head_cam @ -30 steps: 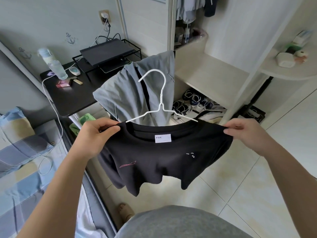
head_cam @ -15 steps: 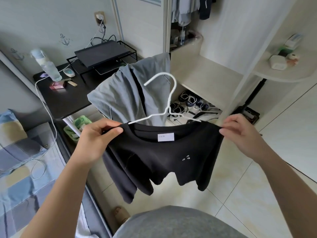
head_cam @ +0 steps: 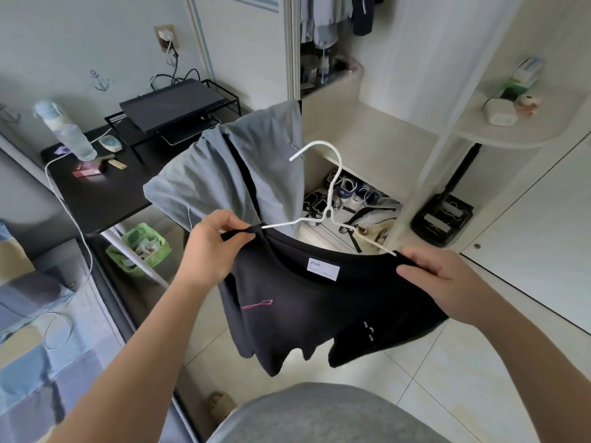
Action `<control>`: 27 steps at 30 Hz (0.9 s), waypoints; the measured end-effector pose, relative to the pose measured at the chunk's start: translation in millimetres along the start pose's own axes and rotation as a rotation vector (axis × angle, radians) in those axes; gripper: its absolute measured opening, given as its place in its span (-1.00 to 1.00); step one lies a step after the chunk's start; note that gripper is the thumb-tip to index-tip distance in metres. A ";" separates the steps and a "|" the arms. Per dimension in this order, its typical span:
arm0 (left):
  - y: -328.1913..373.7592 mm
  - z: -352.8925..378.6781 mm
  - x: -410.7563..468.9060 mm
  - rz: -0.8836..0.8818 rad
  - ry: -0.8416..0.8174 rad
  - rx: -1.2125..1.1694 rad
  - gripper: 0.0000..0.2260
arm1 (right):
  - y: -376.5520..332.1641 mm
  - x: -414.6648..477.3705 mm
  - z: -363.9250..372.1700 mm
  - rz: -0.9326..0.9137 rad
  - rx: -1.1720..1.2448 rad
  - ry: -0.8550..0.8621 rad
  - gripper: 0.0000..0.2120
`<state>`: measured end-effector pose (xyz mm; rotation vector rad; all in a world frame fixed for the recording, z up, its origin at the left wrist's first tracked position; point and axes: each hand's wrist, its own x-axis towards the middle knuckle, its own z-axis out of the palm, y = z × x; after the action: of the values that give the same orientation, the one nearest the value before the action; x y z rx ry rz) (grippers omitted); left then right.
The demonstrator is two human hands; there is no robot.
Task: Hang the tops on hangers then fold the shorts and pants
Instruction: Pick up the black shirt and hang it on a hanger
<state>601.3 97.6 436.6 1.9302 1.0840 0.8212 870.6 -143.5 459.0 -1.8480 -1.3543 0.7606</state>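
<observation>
Black desk (head_cam: 105, 199), plastic bottle (head_cam: 65, 131) upright on it, laptop (head_cam: 172, 105) on wire rack (head_cam: 224, 92), green basket (head_cam: 163, 247) beneath, shoes (head_cam: 345, 193) low in wardrobe (head_cam: 383, 139).

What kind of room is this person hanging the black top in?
Most likely a bedroom: a bed with a checked cover lies on the left, an open wardrobe holds hanging clothes and shoes, and a black desk stands between them.
</observation>
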 end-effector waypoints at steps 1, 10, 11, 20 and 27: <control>2.3 10.3 4.7 0.003 -0.007 0.042 -0.79 | 0.9 -1.6 -1.4 -0.004 -0.005 0.030 -0.86; 12.7 76.7 20.3 -0.092 -0.359 0.029 -0.76 | 20.3 -12.4 -4.1 0.216 0.299 0.338 -0.77; 12.9 81.3 22.1 -0.103 -0.417 0.006 -0.79 | 19.1 -10.3 -2.3 0.248 0.352 0.361 -0.77; 23.3 118.7 82.6 0.005 -0.779 -0.083 -0.89 | -18.1 69.2 19.7 0.353 0.802 0.672 -0.80; 38.1 108.7 162.1 0.118 -0.970 -0.114 -0.82 | -54.4 182.0 8.2 0.280 0.810 0.883 -0.94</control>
<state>774.5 195.1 440.6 1.9343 0.3229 -0.0567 885.1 43.5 489.9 -1.4033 -0.1642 0.4167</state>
